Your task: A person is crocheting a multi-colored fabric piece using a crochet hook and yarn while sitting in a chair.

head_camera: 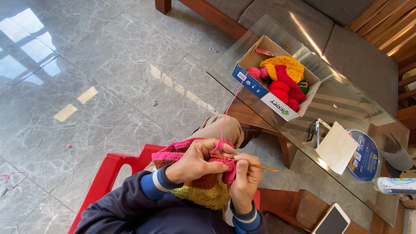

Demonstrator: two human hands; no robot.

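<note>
My left hand (195, 161) grips a striped crocheted piece (207, 190) in pink, brown and yellow-green on my lap, with pink yarn (228, 110) looped over its fingers. My right hand (246, 181) pinches an orange crochet hook (259, 166) that points to the right, its tip worked into the pink top edge. The pink strand runs up to a cardboard box (260, 91) on the glass table (346, 108); the box holds yarn balls in red, pink, yellow and green (284, 80).
I sit on a red plastic chair (108, 173) over a grey marble floor (108, 65). On the table lie a white paper (337, 147), pens (314, 130), a round blue disc (368, 158) and a bottle (396, 185). A phone (333, 221) rests lower right. A grey sofa (312, 26) stands behind.
</note>
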